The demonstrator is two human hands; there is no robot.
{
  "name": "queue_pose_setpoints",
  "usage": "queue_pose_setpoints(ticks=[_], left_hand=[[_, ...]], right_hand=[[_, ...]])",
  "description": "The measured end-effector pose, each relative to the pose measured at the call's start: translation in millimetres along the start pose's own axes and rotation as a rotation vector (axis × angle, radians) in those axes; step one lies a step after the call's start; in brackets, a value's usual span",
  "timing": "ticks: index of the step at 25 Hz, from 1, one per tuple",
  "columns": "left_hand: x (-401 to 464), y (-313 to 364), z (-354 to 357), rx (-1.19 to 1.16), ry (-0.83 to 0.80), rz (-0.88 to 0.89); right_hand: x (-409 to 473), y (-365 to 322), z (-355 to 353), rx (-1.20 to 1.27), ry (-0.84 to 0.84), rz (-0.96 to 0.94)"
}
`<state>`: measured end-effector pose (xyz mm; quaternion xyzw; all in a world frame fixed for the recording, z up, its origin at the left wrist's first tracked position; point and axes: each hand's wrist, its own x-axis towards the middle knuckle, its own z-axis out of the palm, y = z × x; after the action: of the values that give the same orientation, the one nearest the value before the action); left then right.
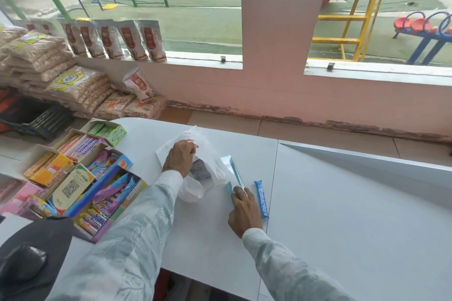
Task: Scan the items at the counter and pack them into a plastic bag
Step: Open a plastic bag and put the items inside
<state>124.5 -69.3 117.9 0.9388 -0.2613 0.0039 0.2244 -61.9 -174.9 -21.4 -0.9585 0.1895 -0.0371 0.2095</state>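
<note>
Your left hand pinches the crinkled white plastic bag at bench centre. Your right hand clasps a flat teal packet; a cylindrical blue roll lies at its 3 o'clock.

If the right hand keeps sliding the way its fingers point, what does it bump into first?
The right hand already touches the teal packet. Pushing on up-left, that packet would probably meet the white plastic bag, held by the left hand. Depth is hard to judge.
</note>
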Motion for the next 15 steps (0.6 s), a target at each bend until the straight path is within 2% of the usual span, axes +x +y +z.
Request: queue_pose_setpoints(ticks=[4, 7, 15], left_hand=[[1, 4, -4, 0.019, 0.001, -0.042], [4, 5, -4, 0.025, 0.021, -0.061], [13, -5, -9, -0.010, 0.074, -0.185]], right_hand=[[16, -4, -45, 0.143, 0.251, -0.032], [8, -10, -71, 0.221, 0.422, -0.136], [-44, -8, -69, 0.127, 0.417, -0.587]])
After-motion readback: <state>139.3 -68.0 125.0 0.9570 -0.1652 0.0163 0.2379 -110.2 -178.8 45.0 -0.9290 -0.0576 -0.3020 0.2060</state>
